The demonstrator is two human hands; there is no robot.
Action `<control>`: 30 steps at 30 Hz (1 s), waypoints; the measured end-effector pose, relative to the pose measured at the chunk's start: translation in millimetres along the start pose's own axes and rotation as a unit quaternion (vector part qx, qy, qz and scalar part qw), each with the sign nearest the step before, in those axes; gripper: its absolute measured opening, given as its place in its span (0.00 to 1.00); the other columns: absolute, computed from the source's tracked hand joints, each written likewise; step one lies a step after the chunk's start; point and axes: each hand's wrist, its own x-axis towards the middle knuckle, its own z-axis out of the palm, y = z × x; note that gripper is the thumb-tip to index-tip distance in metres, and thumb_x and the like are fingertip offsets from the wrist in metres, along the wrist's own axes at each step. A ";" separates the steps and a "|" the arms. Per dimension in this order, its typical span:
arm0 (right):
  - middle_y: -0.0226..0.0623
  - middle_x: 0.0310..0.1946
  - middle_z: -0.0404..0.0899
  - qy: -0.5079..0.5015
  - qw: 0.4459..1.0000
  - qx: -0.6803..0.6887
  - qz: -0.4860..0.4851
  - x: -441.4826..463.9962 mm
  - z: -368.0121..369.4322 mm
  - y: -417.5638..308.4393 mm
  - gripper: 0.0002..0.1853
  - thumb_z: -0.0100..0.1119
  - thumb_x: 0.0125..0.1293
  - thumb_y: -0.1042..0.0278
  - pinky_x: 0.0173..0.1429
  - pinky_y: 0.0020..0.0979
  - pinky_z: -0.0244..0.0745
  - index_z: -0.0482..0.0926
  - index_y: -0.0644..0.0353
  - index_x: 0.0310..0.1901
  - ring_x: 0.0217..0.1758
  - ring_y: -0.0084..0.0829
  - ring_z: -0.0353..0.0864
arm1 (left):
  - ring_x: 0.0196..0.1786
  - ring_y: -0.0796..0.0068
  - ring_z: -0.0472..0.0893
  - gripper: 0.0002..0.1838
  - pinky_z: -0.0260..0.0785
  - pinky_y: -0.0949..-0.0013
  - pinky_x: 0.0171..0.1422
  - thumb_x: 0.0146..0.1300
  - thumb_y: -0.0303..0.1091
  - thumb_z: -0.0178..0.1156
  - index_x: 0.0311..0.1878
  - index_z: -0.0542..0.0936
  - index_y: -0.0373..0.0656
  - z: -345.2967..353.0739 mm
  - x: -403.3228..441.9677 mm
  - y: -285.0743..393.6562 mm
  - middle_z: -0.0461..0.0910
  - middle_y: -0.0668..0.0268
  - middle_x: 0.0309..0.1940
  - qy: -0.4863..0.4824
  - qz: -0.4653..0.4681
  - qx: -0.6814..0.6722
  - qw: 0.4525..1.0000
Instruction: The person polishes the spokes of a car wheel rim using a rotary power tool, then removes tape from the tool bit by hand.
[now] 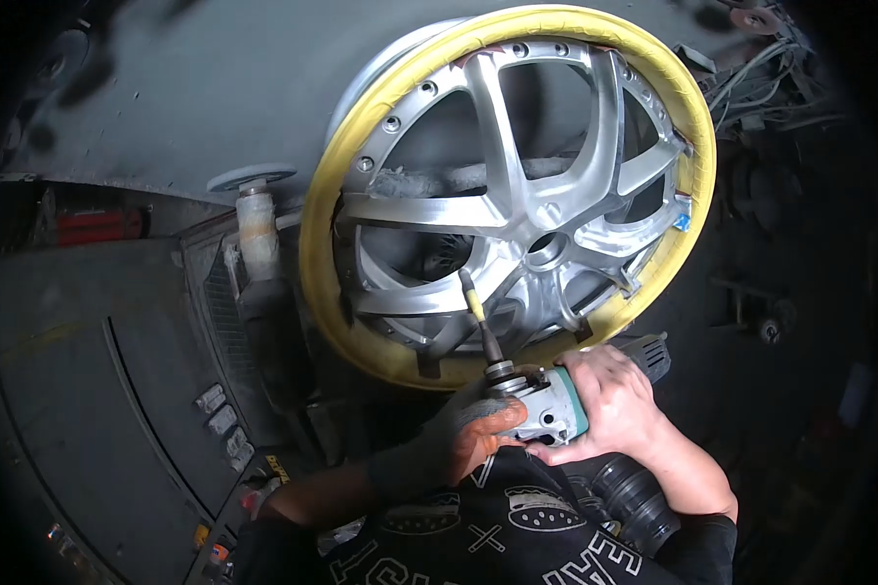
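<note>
My left hand, in an orange and dark glove, is wrapped round the head end of an angle grinder. My bare right hand grips the grinder's green and dark body. From the grinder's head a slim shaft with a yellow band points away from me, its tip overlapping a spoke of the alloy wheel. Whether the tip touches the metal I cannot tell. The wheel stands tilted in front of me, its spokes bare and shiny, and yellow tape covers its rim.
Left of the wheel stands a taped cylindrical tool with a round disc on top. Several small blocks lie on the dark surface at lower left. Tangled cables sit at upper right. A red object lies at far left.
</note>
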 end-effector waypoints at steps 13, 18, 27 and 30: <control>0.48 0.26 0.78 0.006 0.997 -0.002 0.078 35.6 25.5 -97.9 0.45 0.73 0.45 0.34 0.42 0.38 0.79 0.74 0.76 0.44 0.27 0.45 0.82 | 0.55 0.64 0.80 0.21 0.71 0.55 0.64 0.61 0.30 0.63 0.58 0.75 0.38 -31.4 -73.8 53.6 0.80 0.59 0.50 0.008 -0.041 -0.026 0.999; 0.50 0.29 0.79 0.001 0.993 0.003 0.122 54.0 36.2 -130.9 0.48 0.75 0.41 0.33 0.43 0.40 0.80 0.74 0.77 0.46 0.31 0.48 0.83 | 0.55 0.62 0.80 0.21 0.70 0.56 0.65 0.61 0.29 0.62 0.57 0.76 0.39 -52.5 -96.9 74.5 0.81 0.57 0.49 0.021 -0.056 -0.031 0.998; 0.52 0.30 0.81 0.000 0.981 0.014 0.192 78.4 44.9 -167.8 0.49 0.75 0.43 0.33 0.45 0.40 0.81 0.73 0.77 0.49 0.32 0.48 0.85 | 0.54 0.63 0.81 0.19 0.70 0.55 0.63 0.64 0.33 0.62 0.57 0.76 0.37 -61.8 -114.9 111.6 0.81 0.58 0.50 -0.004 -0.025 0.037 0.999; 0.52 0.32 0.82 0.007 0.979 0.016 0.202 74.7 41.0 -168.7 0.49 0.76 0.41 0.34 0.46 0.40 0.81 0.74 0.77 0.49 0.33 0.48 0.85 | 0.53 0.66 0.81 0.19 0.71 0.59 0.61 0.65 0.34 0.63 0.56 0.77 0.37 -52.2 -110.7 118.6 0.81 0.59 0.49 -0.005 -0.065 0.076 0.995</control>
